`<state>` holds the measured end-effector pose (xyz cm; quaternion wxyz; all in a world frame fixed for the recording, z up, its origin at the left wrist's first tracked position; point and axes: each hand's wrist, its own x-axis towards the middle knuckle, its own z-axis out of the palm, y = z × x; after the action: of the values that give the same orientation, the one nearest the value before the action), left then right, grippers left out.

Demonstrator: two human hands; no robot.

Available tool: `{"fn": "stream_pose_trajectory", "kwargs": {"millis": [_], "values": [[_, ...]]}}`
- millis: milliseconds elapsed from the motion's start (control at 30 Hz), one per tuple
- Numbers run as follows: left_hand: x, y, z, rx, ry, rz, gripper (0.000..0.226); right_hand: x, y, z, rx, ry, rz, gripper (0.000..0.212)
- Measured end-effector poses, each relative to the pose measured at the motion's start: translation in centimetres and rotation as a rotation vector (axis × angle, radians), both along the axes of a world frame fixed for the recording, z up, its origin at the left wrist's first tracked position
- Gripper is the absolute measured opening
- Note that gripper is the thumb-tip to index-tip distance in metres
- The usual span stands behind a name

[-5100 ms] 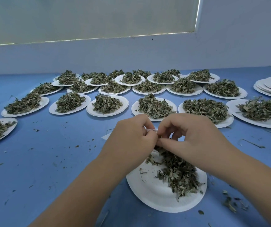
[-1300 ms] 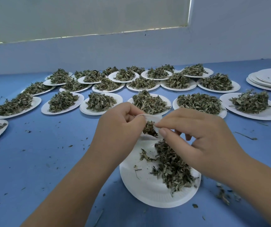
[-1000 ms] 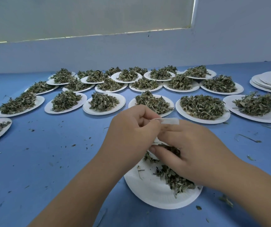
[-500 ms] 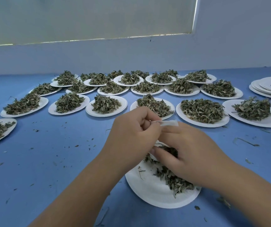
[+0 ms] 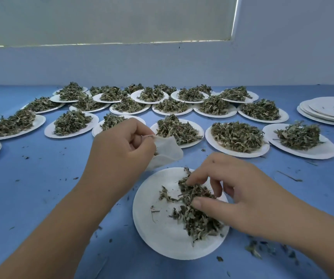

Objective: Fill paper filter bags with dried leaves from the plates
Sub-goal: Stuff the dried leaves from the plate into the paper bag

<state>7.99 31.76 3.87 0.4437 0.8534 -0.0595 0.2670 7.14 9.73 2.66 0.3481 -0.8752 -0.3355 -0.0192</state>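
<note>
My left hand [image 5: 119,150] pinches the rim of a white paper filter bag [image 5: 167,151] and holds it above the blue table, just beyond the near white paper plate [image 5: 158,224]. A loose pile of dried leaves [image 5: 194,210] lies on the right half of that plate. My right hand [image 5: 230,194] reaches down into the pile, thumb and fingers curled round a clump of leaves. The inside of the bag is mostly hidden behind my left hand.
Several white plates heaped with dried leaves [image 5: 236,135] cover the far half of the blue table [image 5: 41,188]. A stack of bare white plates [image 5: 329,109] sits at the far right. Leaf crumbs lie scattered, thickest at the near right [image 5: 263,248]. A wall closes the far side.
My right hand has left the bag's rim and dropped to the leaf pile on the near plate. My left hand alone now holds the bag, shifted slightly left and up.
</note>
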Motion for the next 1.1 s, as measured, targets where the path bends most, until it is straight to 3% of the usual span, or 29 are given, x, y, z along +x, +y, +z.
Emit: {"fn": "stream_pose_trajectory", "kwargs": {"millis": [133, 233, 500, 900, 1100], "values": [[-0.2, -0.2, -0.1, 0.055, -0.019, 0.004, 0.022, -0.8, -0.6, 0.0, -0.351, -0.012, 0.078, 0.053], [-0.2, -0.4, -0.4, 0.077, -0.016, 0.003, 0.023, -1.9, -0.2, -0.2, -0.458, -0.036, 0.074, 0.063], [0.0, -0.7, -0.8, 0.104, -0.002, -0.025, 0.020, -2.7, 1.4, -0.6, -0.529, -0.081, 0.040, 0.039], [-0.1, -1.0, -0.8, 0.099, 0.024, -0.051, 0.018, -2.5, 2.0, -1.4, -0.528, -0.116, 0.025, 0.027], [-0.2, -0.9, -0.8, 0.097, 0.017, -0.048, 0.018, -2.0, 1.4, -1.3, -0.193, -0.056, -0.007, 0.022]]}}
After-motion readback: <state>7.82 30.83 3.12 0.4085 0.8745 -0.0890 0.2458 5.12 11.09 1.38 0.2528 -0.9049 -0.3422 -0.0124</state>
